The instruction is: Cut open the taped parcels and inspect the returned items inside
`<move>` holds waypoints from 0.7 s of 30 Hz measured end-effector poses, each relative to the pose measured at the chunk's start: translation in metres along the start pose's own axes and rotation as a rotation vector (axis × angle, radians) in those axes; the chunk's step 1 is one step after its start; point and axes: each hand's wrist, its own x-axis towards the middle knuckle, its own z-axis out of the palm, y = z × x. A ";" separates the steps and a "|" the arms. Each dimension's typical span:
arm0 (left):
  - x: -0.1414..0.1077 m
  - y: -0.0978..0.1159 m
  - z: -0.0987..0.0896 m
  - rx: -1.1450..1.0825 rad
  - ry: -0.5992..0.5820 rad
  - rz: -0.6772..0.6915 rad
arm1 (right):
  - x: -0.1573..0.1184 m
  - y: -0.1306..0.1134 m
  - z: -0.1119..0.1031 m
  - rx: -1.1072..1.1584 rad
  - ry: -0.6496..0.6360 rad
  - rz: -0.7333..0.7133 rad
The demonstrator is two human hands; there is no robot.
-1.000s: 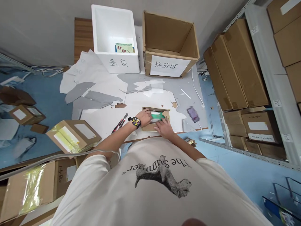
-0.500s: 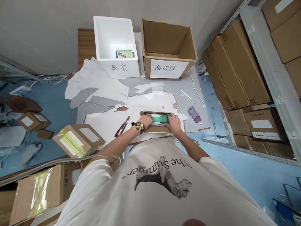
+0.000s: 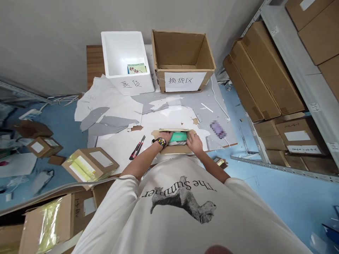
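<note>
A small cardboard box point(image 3: 176, 150) lies open in front of me at the table's near edge, its long flaps spread. Inside sits a green package point(image 3: 178, 137), with pale wrapping along its near side. My left hand point(image 3: 165, 136), a watch on its wrist, reaches into the box and closes on the package's left end; its fingertips are hidden. At the opposite end, my right hand point(image 3: 194, 141) has its fingers bent over the box end against the package. A red and black utility knife point(image 3: 137, 148) rests on the table to the left of the box.
Behind stand a white foam box point(image 3: 125, 84) with booklets inside and an open cardboard carton point(image 3: 185, 82). A blurred purple object point(image 3: 218, 129) with a cable lies right. A taped parcel point(image 3: 91, 164) is at left; shelves of cartons point(image 3: 267, 70) line the right.
The view has shifted slightly, so the table sits lower in it. More of the green package's top shows between my hands, which stay at its two ends.
</note>
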 end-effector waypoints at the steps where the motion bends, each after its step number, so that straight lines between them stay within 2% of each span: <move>1: -0.002 -0.001 -0.003 0.001 -0.004 0.011 | -0.001 0.002 0.003 0.024 0.023 0.001; 8: -0.039 -0.014 -0.037 -0.033 0.080 0.114 | -0.004 0.008 0.014 0.327 0.126 -0.066; 15: -0.062 -0.010 -0.083 -0.028 0.143 0.026 | 0.015 -0.001 0.018 0.505 0.274 -0.038; 18: -0.072 -0.025 -0.096 -0.122 0.210 -0.039 | 0.033 -0.001 0.011 0.506 0.289 -0.061; 21: -0.082 -0.046 -0.097 -0.278 0.279 -0.066 | 0.058 0.000 0.003 0.470 0.295 -0.097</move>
